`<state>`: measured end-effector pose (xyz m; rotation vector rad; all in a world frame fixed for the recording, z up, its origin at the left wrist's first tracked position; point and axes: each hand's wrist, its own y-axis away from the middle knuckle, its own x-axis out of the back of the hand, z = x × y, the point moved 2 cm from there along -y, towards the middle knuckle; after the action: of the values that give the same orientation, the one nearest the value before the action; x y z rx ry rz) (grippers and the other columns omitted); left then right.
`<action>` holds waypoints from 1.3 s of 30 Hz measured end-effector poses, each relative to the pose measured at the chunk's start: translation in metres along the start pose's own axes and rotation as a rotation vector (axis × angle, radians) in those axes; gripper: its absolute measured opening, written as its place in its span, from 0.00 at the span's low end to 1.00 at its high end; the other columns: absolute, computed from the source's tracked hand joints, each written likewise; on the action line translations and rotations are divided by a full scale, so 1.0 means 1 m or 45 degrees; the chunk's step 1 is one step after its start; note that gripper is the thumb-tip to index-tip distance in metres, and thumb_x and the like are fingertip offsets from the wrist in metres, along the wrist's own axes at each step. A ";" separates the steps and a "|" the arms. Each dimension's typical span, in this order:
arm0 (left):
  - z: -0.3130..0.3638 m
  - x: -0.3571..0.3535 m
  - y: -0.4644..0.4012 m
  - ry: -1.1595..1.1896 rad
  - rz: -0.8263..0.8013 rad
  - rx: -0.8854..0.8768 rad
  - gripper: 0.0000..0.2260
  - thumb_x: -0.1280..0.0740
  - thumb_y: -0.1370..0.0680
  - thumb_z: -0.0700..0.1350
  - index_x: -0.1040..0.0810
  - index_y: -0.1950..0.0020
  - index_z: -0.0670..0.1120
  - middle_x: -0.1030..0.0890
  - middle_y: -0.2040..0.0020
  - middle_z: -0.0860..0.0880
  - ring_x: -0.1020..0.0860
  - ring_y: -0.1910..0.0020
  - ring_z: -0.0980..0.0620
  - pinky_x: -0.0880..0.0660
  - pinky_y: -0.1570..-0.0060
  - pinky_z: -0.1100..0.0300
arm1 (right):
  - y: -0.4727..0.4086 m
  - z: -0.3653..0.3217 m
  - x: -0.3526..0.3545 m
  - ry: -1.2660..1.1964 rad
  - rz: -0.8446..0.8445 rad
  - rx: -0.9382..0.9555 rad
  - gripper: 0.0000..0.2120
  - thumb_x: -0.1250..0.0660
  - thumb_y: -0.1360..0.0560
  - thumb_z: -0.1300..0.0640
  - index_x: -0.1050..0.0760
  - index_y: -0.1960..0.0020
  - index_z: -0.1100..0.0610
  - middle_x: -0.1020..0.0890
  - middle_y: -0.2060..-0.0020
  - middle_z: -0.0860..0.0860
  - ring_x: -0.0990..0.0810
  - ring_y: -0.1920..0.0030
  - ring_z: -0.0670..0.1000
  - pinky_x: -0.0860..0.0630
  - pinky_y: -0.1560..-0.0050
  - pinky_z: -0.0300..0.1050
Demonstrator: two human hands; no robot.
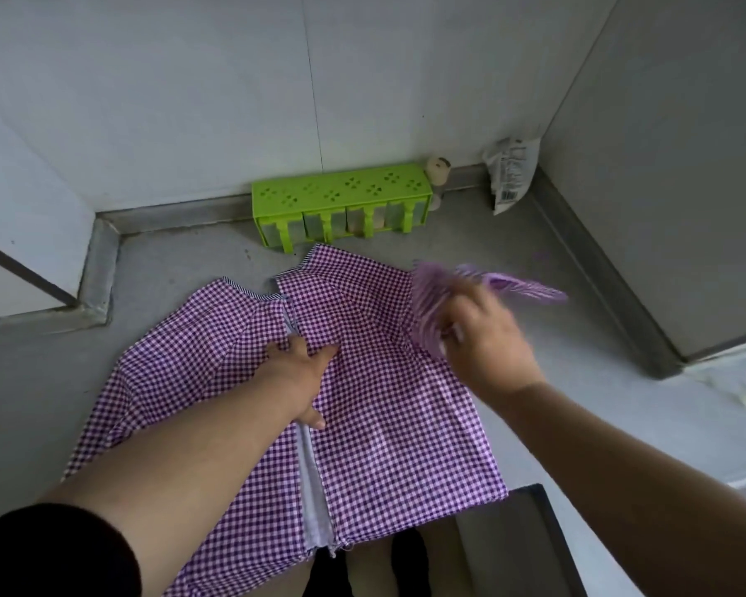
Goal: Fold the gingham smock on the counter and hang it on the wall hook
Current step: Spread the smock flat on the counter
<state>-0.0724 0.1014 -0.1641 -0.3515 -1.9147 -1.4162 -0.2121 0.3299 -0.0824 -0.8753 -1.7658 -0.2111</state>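
Observation:
The purple-and-white gingham smock (388,407) lies spread flat on the grey counter (52,381), its open front seam running down the middle and its hem hanging over the near edge. My left hand (302,372) presses flat on the cloth near the centre seam, fingers straight. My right hand (483,342) is raised above the smock's right side and grips a striped purple sleeve (431,303), which is lifted off the counter and blurred by motion. No wall hook shows in this view.
A green plastic spice rack (341,204) stands against the back wall, a small jar (438,172) beside it. A white packet (511,174) leans in the right corner. A grey cabinet side (664,187) rises at right. A raised ledge (100,269) borders the counter's left.

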 end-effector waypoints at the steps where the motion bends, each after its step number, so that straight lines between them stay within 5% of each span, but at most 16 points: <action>1: 0.000 0.000 -0.001 0.001 -0.005 -0.004 0.59 0.21 0.31 0.64 0.61 0.16 0.62 0.57 0.15 0.37 0.52 0.18 0.25 0.31 0.27 0.32 | 0.006 -0.009 -0.009 0.054 -0.162 0.200 0.09 0.37 0.24 0.58 0.20 0.49 0.55 0.20 0.39 0.54 0.22 0.39 0.59 0.25 0.36 0.55; 4: -0.002 -0.001 -0.003 -0.002 -0.022 -0.007 0.59 0.20 0.31 0.64 0.62 0.16 0.63 0.58 0.16 0.37 0.53 0.18 0.25 0.31 0.27 0.31 | 0.031 -0.025 -0.033 0.147 -0.687 0.479 0.13 0.42 0.25 0.56 0.19 0.50 0.51 0.17 0.51 0.47 0.21 0.48 0.51 0.21 0.41 0.51; 7: -0.003 -0.003 -0.005 -0.007 -0.033 -0.016 0.59 0.20 0.31 0.64 0.60 0.15 0.60 0.64 0.16 0.39 0.55 0.18 0.25 0.33 0.26 0.32 | 0.041 -0.025 -0.039 0.058 -0.895 0.155 0.10 0.37 0.23 0.52 0.19 0.46 0.47 0.18 0.51 0.43 0.21 0.52 0.46 0.21 0.49 0.43; 11: -0.003 -0.003 -0.006 0.023 -0.046 -0.013 0.59 0.20 0.32 0.64 0.62 0.17 0.64 0.62 0.16 0.40 0.54 0.18 0.25 0.32 0.27 0.31 | 0.034 -0.014 -0.044 -0.195 -0.551 -0.454 0.16 0.29 0.25 0.50 0.25 0.38 0.44 0.29 0.38 0.46 0.24 0.44 0.48 0.22 0.40 0.42; 14: -0.003 -0.004 -0.006 0.020 -0.057 -0.012 0.59 0.20 0.31 0.63 0.62 0.17 0.64 0.61 0.16 0.39 0.55 0.18 0.25 0.30 0.28 0.32 | 0.031 -0.016 -0.057 -0.284 -0.600 -0.741 0.26 0.28 0.24 0.47 0.33 0.29 0.42 0.30 0.37 0.47 0.23 0.38 0.52 0.22 0.38 0.47; 16: -0.004 -0.004 -0.006 0.022 -0.061 -0.023 0.58 0.20 0.31 0.63 0.60 0.16 0.63 0.62 0.15 0.40 0.55 0.18 0.26 0.32 0.27 0.31 | 0.032 -0.024 -0.064 -0.193 -0.721 -0.602 0.15 0.33 0.21 0.51 0.31 0.36 0.40 0.26 0.44 0.42 0.20 0.41 0.52 0.21 0.43 0.46; 19: -0.004 -0.004 -0.006 0.007 -0.074 -0.038 0.55 0.20 0.30 0.63 0.54 0.15 0.58 0.63 0.16 0.39 0.56 0.19 0.25 0.33 0.26 0.31 | 0.033 -0.039 -0.065 0.006 -0.856 -0.081 0.10 0.39 0.20 0.55 0.24 0.43 0.44 0.23 0.44 0.42 0.22 0.43 0.50 0.25 0.46 0.44; 23: -0.006 -0.004 -0.008 -0.015 -0.035 -0.072 0.56 0.21 0.30 0.64 0.55 0.15 0.58 0.61 0.16 0.38 0.56 0.19 0.25 0.37 0.23 0.31 | 0.011 -0.024 -0.044 0.048 -0.771 0.041 0.22 0.54 0.19 0.40 0.26 0.37 0.44 0.21 0.46 0.43 0.20 0.49 0.48 0.21 0.46 0.48; 26: -0.008 -0.002 -0.011 0.060 0.026 -0.093 0.59 0.19 0.32 0.62 0.60 0.16 0.64 0.63 0.16 0.41 0.57 0.17 0.29 0.35 0.24 0.32 | -0.015 0.027 -0.016 0.073 -0.321 -0.241 0.14 0.41 0.18 0.45 0.24 0.37 0.49 0.23 0.41 0.49 0.19 0.49 0.53 0.22 0.52 0.46; 28: -0.007 0.003 -0.014 0.100 0.037 -0.111 0.58 0.19 0.31 0.60 0.60 0.16 0.64 0.64 0.15 0.42 0.59 0.17 0.30 0.36 0.24 0.32 | -0.026 0.074 0.004 0.006 -0.029 -0.637 0.16 0.35 0.22 0.50 0.24 0.36 0.54 0.26 0.38 0.57 0.21 0.46 0.61 0.23 0.45 0.51; 31: -0.006 0.012 -0.018 0.121 0.055 -0.138 0.56 0.19 0.29 0.59 0.59 0.16 0.64 0.66 0.15 0.43 0.60 0.17 0.31 0.37 0.23 0.31 | -0.026 0.127 0.023 -0.119 -0.175 -1.232 0.39 0.37 0.30 0.44 0.39 0.21 0.53 0.36 0.24 0.61 0.30 0.31 0.65 0.36 0.28 0.52; 33: -0.004 0.017 -0.023 0.127 0.076 -0.152 0.56 0.20 0.29 0.60 0.58 0.16 0.63 0.66 0.15 0.43 0.60 0.17 0.32 0.38 0.23 0.31 | -0.014 0.137 0.024 -0.104 -0.351 -1.400 0.45 0.33 0.28 0.44 0.52 0.17 0.46 0.47 0.19 0.59 0.39 0.24 0.67 0.42 0.23 0.55; 36: 0.001 0.021 -0.026 0.154 0.124 -0.185 0.57 0.20 0.30 0.61 0.58 0.16 0.62 0.65 0.15 0.45 0.60 0.16 0.33 0.39 0.23 0.31 | 0.002 0.116 0.022 0.224 -0.244 -1.314 0.43 0.29 0.30 0.43 0.46 0.20 0.41 0.47 0.20 0.58 0.40 0.24 0.68 0.38 0.25 0.61; 39: -0.003 0.018 -0.024 0.201 0.144 -0.247 0.56 0.21 0.29 0.62 0.59 0.16 0.62 0.64 0.14 0.46 0.60 0.16 0.35 0.40 0.22 0.33 | 0.003 0.065 -0.004 0.447 -0.289 -0.838 0.38 0.29 0.30 0.44 0.39 0.23 0.44 0.41 0.21 0.56 0.41 0.23 0.63 0.42 0.24 0.63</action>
<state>-0.0984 0.0865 -0.1691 -0.4193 -1.6116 -1.5113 -0.2585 0.3649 -0.1119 -1.0123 -1.4669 -1.0741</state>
